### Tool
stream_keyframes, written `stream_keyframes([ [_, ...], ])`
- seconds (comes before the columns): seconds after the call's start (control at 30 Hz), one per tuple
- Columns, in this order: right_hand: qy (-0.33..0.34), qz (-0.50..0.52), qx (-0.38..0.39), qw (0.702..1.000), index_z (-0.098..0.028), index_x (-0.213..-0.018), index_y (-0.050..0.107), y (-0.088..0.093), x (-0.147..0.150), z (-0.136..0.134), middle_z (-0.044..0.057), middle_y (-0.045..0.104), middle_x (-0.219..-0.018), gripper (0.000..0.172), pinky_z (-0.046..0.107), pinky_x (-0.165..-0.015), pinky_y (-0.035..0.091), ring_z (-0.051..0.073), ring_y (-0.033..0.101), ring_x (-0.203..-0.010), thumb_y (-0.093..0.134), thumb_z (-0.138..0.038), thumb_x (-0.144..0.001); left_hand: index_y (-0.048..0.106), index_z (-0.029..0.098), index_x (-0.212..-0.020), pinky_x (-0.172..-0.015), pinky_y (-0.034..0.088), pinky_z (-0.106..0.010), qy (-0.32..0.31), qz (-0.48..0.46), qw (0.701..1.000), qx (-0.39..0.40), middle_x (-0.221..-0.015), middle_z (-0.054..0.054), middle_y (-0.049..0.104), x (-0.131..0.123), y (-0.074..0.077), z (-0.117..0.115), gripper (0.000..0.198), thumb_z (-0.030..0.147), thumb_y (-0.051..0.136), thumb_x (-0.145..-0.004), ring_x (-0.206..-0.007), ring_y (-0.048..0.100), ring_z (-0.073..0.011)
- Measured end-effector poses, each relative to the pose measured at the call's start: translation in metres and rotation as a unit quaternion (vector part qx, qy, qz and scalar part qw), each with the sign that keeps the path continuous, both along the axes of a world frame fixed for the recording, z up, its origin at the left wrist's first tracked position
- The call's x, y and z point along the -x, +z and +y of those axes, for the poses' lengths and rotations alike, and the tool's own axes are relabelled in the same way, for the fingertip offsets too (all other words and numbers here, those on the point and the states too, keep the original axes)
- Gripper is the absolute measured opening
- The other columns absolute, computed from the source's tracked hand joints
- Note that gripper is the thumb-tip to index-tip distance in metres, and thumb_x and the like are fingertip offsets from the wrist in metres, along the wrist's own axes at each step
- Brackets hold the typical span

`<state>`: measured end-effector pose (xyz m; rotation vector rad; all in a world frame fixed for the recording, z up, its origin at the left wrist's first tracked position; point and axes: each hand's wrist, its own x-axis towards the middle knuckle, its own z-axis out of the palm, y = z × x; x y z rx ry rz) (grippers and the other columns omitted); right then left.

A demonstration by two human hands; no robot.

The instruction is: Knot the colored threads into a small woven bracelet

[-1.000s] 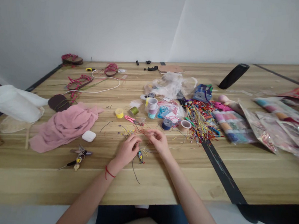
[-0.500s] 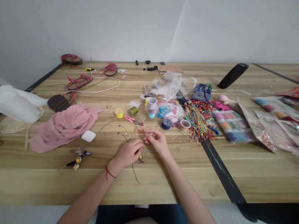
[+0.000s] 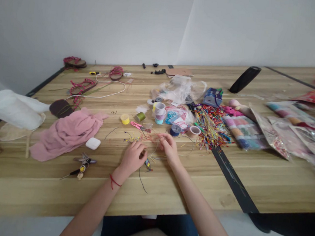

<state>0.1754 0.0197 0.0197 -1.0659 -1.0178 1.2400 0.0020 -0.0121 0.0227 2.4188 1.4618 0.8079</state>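
Observation:
My right hand (image 3: 169, 148) is closed in a pinch around a thin thread (image 3: 156, 146) above the table. To its left, my left hand (image 3: 133, 156) lies low with curled fingers over a small bundle of yellow cords (image 3: 130, 139). Its fingertips are partly hidden, so whatever they grip does not show clearly. Between and below the hands lies a small dark braided piece with beads (image 3: 147, 164). A dark cord (image 3: 141, 181) trails from near it toward me. Just beyond my hands are red threads (image 3: 151, 136) and pink-handled thread snips (image 3: 136, 125).
Spools stand ahead, including a yellow one (image 3: 124, 119), a green one (image 3: 140, 116) and a navy one (image 3: 175, 130). A heap of colourful cords (image 3: 212, 127) lies right of them. On the left are a pink cloth (image 3: 69, 135), a white case (image 3: 93, 143) and keys (image 3: 84, 163).
My hands have moved apart: the left shifted slightly left, the right slightly right and away from me. More of the dark beaded piece shows between them.

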Motion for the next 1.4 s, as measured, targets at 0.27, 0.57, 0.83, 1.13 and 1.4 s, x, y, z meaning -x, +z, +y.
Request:
stream_keyframes([
  [0.27,-0.024,-0.046,-0.005,0.999,-0.021,-0.087,0.06,0.001,-0.003,0.002,-0.008,0.038,-0.052,0.023,0.024,-0.046,0.027,0.01,0.032,-0.046,0.059,-0.037,-0.07,0.063,0.021,-0.097,-0.093,0.043,-0.042,-0.08,-0.012,0.996,0.029,-0.102,-0.007,0.062,-0.003,0.001,-0.004,0.015,0.022,0.061,-0.083,-0.102,0.052,-0.0243],
  [0.57,-0.015,-0.067,-0.018,0.997,-0.02,-0.083,0.061,0.002,-0.009,0.003,-0.007,0.038,-0.051,0.021,0.023,-0.045,0.027,0.01,0.032,-0.047,0.06,-0.036,-0.069,0.055,0.021,-0.091,-0.092,0.041,-0.042,-0.097,0.011,0.993,0.063,-0.102,-0.006,0.058,0.002,0.007,-0.005,0.029,0.031,0.073,-0.071,-0.102,0.049,-0.0261],
  [0.83,-0.025,-0.072,-0.011,0.997,-0.021,-0.078,0.061,0.006,-0.014,0.003,-0.005,0.045,-0.055,0.018,0.024,-0.046,0.026,0.01,0.034,-0.047,0.057,-0.037,-0.071,0.055,0.02,-0.074,-0.093,0.039,-0.043,-0.106,0.034,0.992,0.063,-0.102,-0.005,0.059,0.015,0.018,-0.004,0.018,0.003,0.055,-0.067,-0.104,0.048,-0.0253],
  [1.13,-0.016,-0.096,-0.039,0.994,-0.021,-0.076,0.063,0.006,-0.011,0.002,-0.005,0.043,-0.054,0.015,0.024,-0.05,0.029,0.012,0.035,-0.051,0.056,-0.031,-0.068,0.058,0.02,-0.077,-0.088,0.041,-0.04,-0.063,0.004,0.997,0.045,-0.093,-0.004,0.061,0.006,0.002,-0.001,0.009,0.021,0.067,-0.078,-0.096,0.051,-0.0231],
  [1.4,-0.009,-0.129,-0.064,0.989,-0.02,-0.072,0.063,0.002,-0.005,0.002,-0.004,0.048,-0.055,0.015,0.025,-0.053,0.031,0.012,0.039,-0.053,0.053,-0.025,-0.062,0.061,0.02,-0.077,-0.089,0.04,-0.039,-0.051,-0.018,0.996,0.071,-0.101,-0.004,0.06,0.006,-0.003,0.001,0.007,0.017,0.067,-0.08,-0.099,0.053,-0.0222],
])
